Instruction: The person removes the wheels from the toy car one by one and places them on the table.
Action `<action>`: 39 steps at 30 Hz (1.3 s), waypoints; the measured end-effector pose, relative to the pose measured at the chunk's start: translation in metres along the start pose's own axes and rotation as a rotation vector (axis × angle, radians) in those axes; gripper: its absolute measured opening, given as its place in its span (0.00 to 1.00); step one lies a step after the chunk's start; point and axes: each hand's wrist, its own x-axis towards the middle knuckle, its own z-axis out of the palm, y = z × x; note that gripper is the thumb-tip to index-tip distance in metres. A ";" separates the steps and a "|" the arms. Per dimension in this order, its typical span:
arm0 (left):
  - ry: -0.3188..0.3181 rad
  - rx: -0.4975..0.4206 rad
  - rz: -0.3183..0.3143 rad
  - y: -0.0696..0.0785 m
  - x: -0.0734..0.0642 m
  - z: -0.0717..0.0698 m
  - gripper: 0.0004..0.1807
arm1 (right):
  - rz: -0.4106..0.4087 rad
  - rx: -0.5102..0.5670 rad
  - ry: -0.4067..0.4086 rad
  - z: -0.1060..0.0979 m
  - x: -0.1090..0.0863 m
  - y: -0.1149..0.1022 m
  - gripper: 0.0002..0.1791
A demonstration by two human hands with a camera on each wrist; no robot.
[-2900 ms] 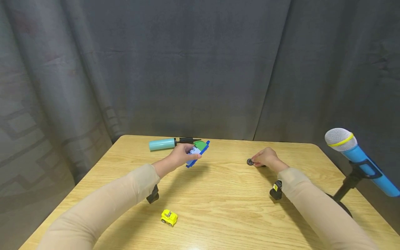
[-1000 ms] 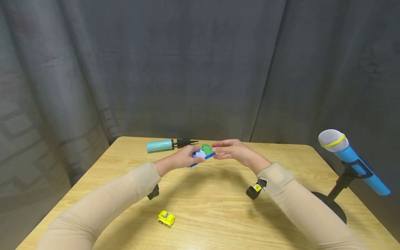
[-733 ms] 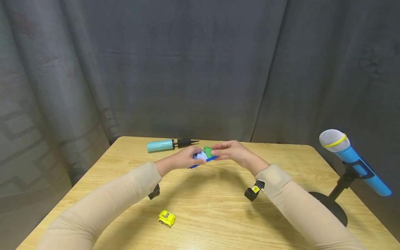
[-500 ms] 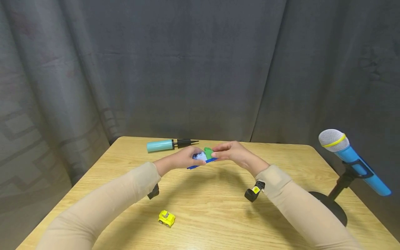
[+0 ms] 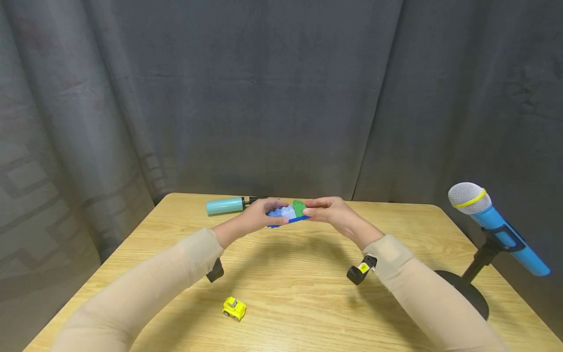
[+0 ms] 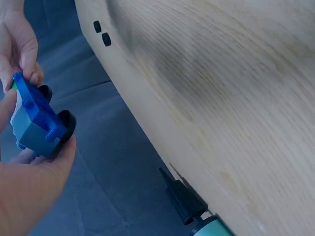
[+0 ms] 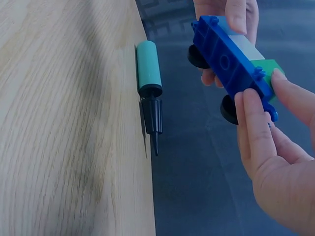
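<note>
block vehicle, one: aloft, your 12 o'clock, two fitted wheels. left hand: grasping blue end. right hand: pinching green block; opposite-end holds likely steady it. loose wheels, two: on table. pump: vehicle's 9 o'clock. yellow car: 7 o'clock.

Pale wood-grain table beneath left hand and right hand, far corners rounded. Dark grey curtain beyond both: faint line pattern off past the left, seam past the right.
</note>
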 end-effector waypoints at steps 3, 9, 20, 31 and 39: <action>0.096 -0.168 -0.087 0.000 -0.003 0.003 0.31 | -0.002 0.042 0.031 -0.002 0.000 0.001 0.28; 0.265 -0.539 -0.243 0.003 -0.010 0.015 0.33 | -0.019 0.109 0.101 -0.001 -0.002 0.000 0.29; 0.313 -0.767 -0.274 0.006 -0.004 0.020 0.29 | -0.044 0.148 0.171 0.007 -0.003 0.006 0.28; 0.371 -0.832 -0.305 -0.001 0.000 0.026 0.26 | -0.022 0.019 0.198 0.024 -0.013 0.018 0.28; 0.358 -0.843 -0.304 0.001 -0.001 0.025 0.25 | -0.030 0.031 0.203 0.029 -0.017 0.022 0.27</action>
